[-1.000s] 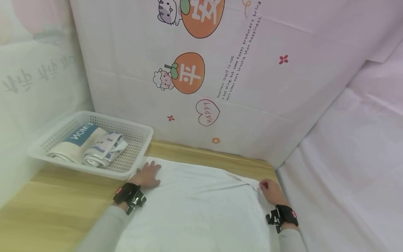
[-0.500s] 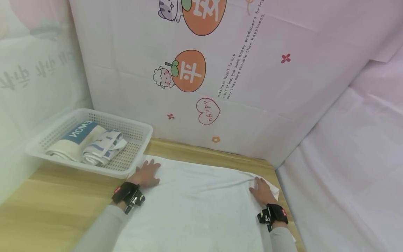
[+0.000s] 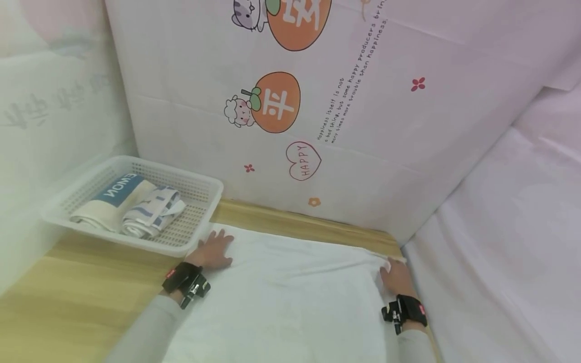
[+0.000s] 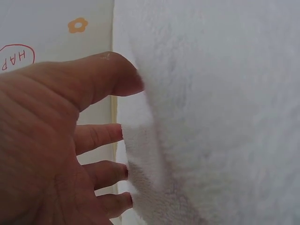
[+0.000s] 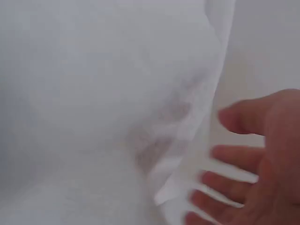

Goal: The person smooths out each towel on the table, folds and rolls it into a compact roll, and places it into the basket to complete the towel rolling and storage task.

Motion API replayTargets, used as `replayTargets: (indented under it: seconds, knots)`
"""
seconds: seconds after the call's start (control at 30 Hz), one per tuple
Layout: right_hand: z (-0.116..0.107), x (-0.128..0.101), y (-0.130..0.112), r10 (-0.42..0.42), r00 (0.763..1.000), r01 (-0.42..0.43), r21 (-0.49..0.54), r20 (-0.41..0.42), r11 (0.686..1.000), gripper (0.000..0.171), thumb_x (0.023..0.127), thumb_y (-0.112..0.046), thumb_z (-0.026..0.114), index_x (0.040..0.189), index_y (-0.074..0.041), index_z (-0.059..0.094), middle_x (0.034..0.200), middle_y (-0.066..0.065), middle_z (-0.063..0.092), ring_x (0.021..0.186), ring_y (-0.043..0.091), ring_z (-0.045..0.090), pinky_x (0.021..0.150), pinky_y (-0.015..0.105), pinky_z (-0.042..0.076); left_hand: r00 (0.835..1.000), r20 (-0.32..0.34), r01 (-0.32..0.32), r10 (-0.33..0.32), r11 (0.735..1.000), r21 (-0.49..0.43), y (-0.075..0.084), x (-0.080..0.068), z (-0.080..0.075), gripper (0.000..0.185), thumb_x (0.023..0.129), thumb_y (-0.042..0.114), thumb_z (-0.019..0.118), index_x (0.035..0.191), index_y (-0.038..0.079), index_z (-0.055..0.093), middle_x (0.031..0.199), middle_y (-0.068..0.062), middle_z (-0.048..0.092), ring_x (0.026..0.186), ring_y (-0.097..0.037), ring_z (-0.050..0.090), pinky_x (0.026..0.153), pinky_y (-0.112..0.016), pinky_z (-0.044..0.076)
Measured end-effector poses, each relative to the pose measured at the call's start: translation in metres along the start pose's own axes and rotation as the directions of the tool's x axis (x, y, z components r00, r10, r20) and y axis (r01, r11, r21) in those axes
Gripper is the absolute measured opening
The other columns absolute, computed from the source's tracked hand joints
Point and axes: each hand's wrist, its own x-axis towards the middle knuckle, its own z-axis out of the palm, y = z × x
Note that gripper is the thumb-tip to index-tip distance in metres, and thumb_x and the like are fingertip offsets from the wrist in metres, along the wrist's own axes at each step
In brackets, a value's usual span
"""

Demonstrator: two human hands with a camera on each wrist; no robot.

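On white towel [image 3: 290,302], both hands flat

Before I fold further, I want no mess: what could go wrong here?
The white towel lies at the table's right edge under the right hand; its corner might slip off. The left hand sits close to the white basket and may nudge it.

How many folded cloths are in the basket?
2. A cream one with a blue band on the left, a blue-striped one beside it on the right, both inside the basket. More may lie underneath.
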Motion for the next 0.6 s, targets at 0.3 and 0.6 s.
replayTargets:
  seconds: [0.3,0.6]
  knots:
    - [-0.004,-0.013,-0.017,0.058,0.966,-0.051,-0.035,0.253,0.998,0.062,0.106,-0.034,0.045,0.144,0.016,0.042,0.147,0.044,0.036,0.138,0.061,0.032,0.114,0.069,0.028,1.0,-0.007,-0.002,0.002,1.0,0.025,-0.005,0.011,0.005,0.075,0.091,0.029,0.066,0.154,0.001,0.036,0.163,-0.033,0.013,0.15,-0.056,0.006,0.111,-0.081,0.006]
    - [-0.001,-0.048,-0.024,0.192,0.91,-0.189,-0.045,0.366,0.981,0.09,0.103,-0.057,0.042,0.155,0.012,0.016,0.158,0.044,0.006,0.143,0.066,0.004,0.106,0.085,0.015,0.999,-0.036,-0.017,0.018,0.999,0.035,-0.029,0.041,0.015,0.076,0.093,0.034,0.059,0.156,0.0,0.031,0.163,-0.035,0.009,0.149,-0.059,0.0,0.11,-0.083,0.002]
